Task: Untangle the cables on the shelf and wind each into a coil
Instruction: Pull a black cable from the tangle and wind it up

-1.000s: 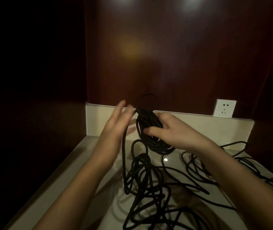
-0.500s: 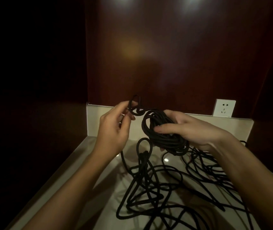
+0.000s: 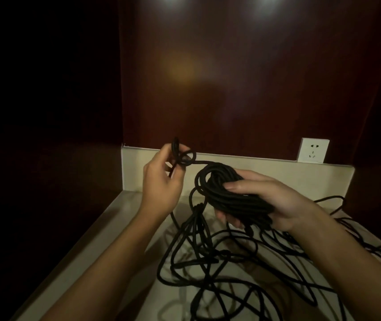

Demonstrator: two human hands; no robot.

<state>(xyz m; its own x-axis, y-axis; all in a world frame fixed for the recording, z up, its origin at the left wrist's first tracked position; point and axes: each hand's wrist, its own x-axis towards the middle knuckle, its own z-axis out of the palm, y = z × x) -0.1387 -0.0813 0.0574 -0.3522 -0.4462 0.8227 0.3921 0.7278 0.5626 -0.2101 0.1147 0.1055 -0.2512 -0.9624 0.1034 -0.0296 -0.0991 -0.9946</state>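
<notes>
One coil (image 3: 231,193) of black cable sits clamped in my right hand (image 3: 275,202), thumb over its top, fingers curled beneath. My left hand (image 3: 161,181) pinches a small knotted loop (image 3: 181,155) between its fingertips, just left of the coil. I judge the cable light, limp and springy, so I'd hold the loop near the knot. Below my fingers, the loose tangle (image 3: 208,258) sprawls on the pale shelf (image 3: 106,228) and may snag. Beyond my right fingers, a wall socket (image 3: 313,150) stands well apart.
</notes>
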